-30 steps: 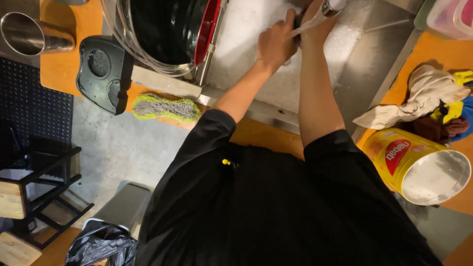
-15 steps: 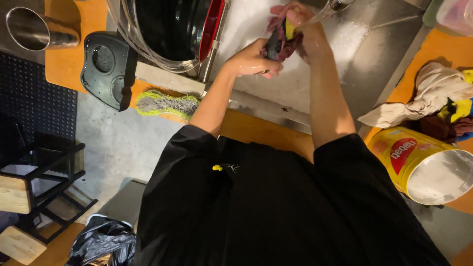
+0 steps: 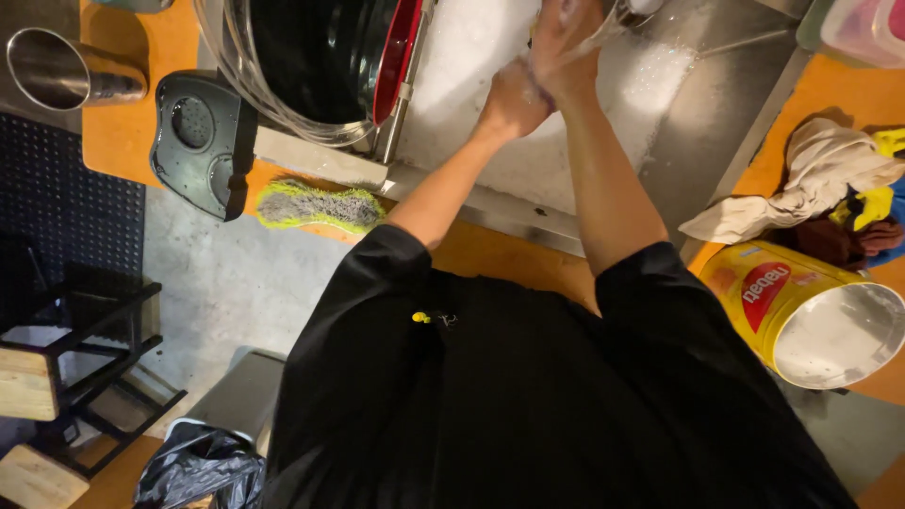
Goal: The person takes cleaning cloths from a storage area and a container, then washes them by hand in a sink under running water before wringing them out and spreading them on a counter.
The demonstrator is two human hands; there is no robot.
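Leaning over a steel sink (image 3: 716,104), the person is seen from above, both bare forearms being held out across the orange counter (image 3: 500,250) into the basin. The left hand (image 3: 509,99) and the right hand (image 3: 566,42) are being pressed together over the soapy, foam-flecked sink floor, the right lying on top of the left. Both hands are being blurred by motion; something pale and thin (image 3: 603,38) is being gripped between them, but what it is cannot be told. It is being held above the basin, near the upper edge of the view, just beside a shiny metal fitting (image 3: 641,8).

Surroundings being noted:
- A large black pot with a red rim (image 3: 396,66) is being kept on its side in the left part of the sink, inside a clear bowl (image 3: 283,113).
- A green-and-grey scrubbing pad (image 3: 316,205) is lying on the counter edge, just below the pot.
- A dark moulded tray (image 3: 198,141) is overhanging the counter's left end, near a steel cup (image 3: 66,71) lying on its side.
- To the right, a yellow tin (image 3: 801,306) is lying tipped, open mouth outward, beside a heap of rags (image 3: 820,179).
- A black bin bag (image 3: 203,467) and wooden stools (image 3: 38,386) are standing on the floor at left.
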